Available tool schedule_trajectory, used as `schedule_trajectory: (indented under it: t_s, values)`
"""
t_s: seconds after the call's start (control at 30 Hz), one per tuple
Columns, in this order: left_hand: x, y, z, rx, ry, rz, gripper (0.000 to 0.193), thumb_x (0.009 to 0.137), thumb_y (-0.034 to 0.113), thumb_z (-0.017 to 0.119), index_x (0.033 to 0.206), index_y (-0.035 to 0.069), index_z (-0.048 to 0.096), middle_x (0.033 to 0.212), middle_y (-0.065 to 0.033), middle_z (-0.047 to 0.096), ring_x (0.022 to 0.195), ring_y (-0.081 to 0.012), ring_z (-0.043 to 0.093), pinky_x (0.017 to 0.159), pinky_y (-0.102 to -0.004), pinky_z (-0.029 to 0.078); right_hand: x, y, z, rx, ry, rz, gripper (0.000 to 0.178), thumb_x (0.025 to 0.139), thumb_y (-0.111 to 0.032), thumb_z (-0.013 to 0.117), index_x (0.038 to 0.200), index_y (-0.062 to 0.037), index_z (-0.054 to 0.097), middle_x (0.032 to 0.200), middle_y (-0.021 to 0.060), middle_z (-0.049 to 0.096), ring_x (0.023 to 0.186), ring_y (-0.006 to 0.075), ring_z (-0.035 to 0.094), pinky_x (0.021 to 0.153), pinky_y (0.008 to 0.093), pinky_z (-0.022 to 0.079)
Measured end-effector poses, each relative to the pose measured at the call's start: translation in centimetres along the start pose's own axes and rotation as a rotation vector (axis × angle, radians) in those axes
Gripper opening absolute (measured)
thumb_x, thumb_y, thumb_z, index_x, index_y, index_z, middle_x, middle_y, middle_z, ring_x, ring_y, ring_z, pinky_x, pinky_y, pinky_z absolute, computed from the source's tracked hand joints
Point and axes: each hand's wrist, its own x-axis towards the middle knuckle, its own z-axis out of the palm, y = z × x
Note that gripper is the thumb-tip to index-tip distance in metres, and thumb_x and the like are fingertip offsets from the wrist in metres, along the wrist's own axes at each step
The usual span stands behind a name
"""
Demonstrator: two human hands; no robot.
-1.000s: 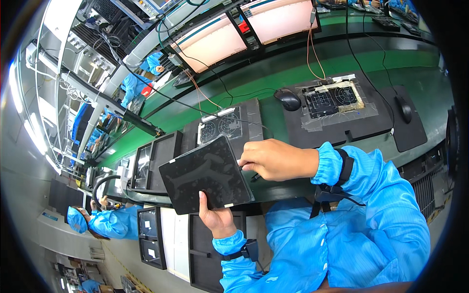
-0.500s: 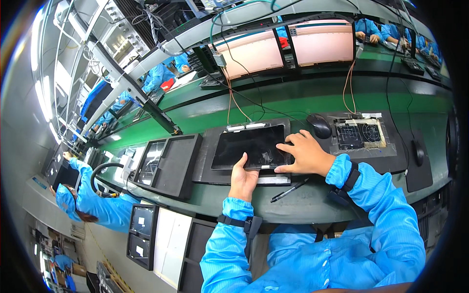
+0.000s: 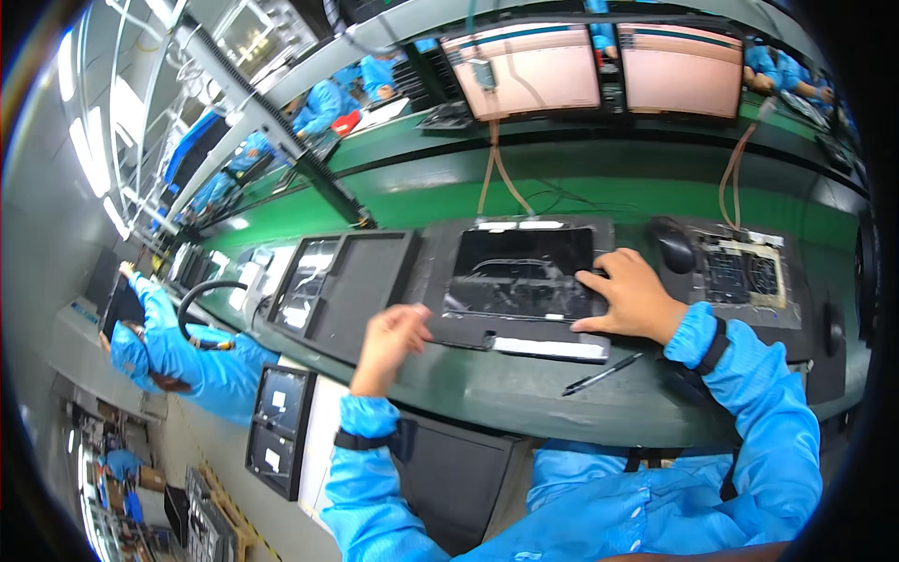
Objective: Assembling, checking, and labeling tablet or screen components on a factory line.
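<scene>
A black glossy display panel (image 3: 524, 267) lies flat on a dark mat (image 3: 431, 286) on the green bench. Clear film with wrinkles and reflections shows over its lower part. My right hand (image 3: 632, 295) holds the panel at its right edge, thumb by the lower corner and fingers on the surface. Off the panel, my left hand (image 3: 391, 345) hovers between the mat and a black foam-lined tray (image 3: 361, 295). Its fingers are bent and blurred, and I see nothing between them. A white strip (image 3: 550, 348) runs along the mat's front edge, with a pen (image 3: 602, 374) nearby.
To the right are a black mouse (image 3: 671, 245) and a fixture with an exposed board (image 3: 744, 272). Two lit monitors (image 3: 524, 70) stand behind, cables hanging down. Lower left, a black tray holds two panels (image 3: 279, 426). A co-worker in blue (image 3: 178, 351) works at far left.
My left hand has let go of the panel's lower left edge and moved left, toward the tray. My right hand stays on the panel. The whole view has shifted slightly.
</scene>
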Motion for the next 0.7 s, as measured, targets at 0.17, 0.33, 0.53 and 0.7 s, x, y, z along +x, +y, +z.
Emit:
schedule_trajectory:
  t_s: [0.17,0.33,0.53,0.7]
  values:
    - [7.3,-6.5,-16.5,0.986,0.785,0.151,0.047,0.089,0.035,0.073,0.123,0.003,0.069,0.118,-0.0209,0.068,0.108,-0.0335,0.067,0.092,-0.0426,0.054,-0.6,-1.9,-1.1,-0.054,-0.116,0.086,0.082,0.078,-0.061,0.077,0.132,-0.0016,0.063,0.128,0.0252,0.056,0.126,0.0416,0.052,0.114,0.0630,0.033]
    - [10.6,-8.3,-24.7,0.948,0.669,-0.185,0.073,0.072,0.042,0.077,0.129,-0.003,0.066,0.122,-0.0264,0.070,0.116,-0.0374,0.068,0.102,-0.0453,0.052,-1.2,-3.8,-3.6,0.107,-0.159,-0.095,0.068,0.077,-0.038,0.084,0.131,-0.0018,0.061,0.135,0.0214,0.055,0.130,0.0398,0.053,0.113,0.0595,0.038]
    - [14.6,-6.4,-26.4,1.126,0.388,-0.295,0.084,0.069,0.023,0.088,0.142,-0.004,0.056,0.097,-0.0196,0.076,0.084,-0.0256,0.075,0.077,-0.0371,0.060,-4.3,-4.4,-5.3,0.169,-0.249,-0.098,0.056,0.080,-0.034,0.082,0.124,-0.0045,0.066,0.130,0.0179,0.060,0.121,0.0375,0.061,0.107,0.0556,0.046]
    - [16.8,-7.6,-28.2,1.318,0.321,-0.311,0.082,0.069,0.018,0.091,0.142,0.002,0.058,0.112,-0.0201,0.075,0.096,-0.0283,0.074,0.084,-0.0382,0.059,-7.1,-6.0,-5.1,0.215,-0.281,-0.137,0.039,0.086,-0.030,0.079,0.115,-0.0070,0.070,0.126,0.0133,0.065,0.120,0.0288,0.063,0.105,0.0462,0.050]
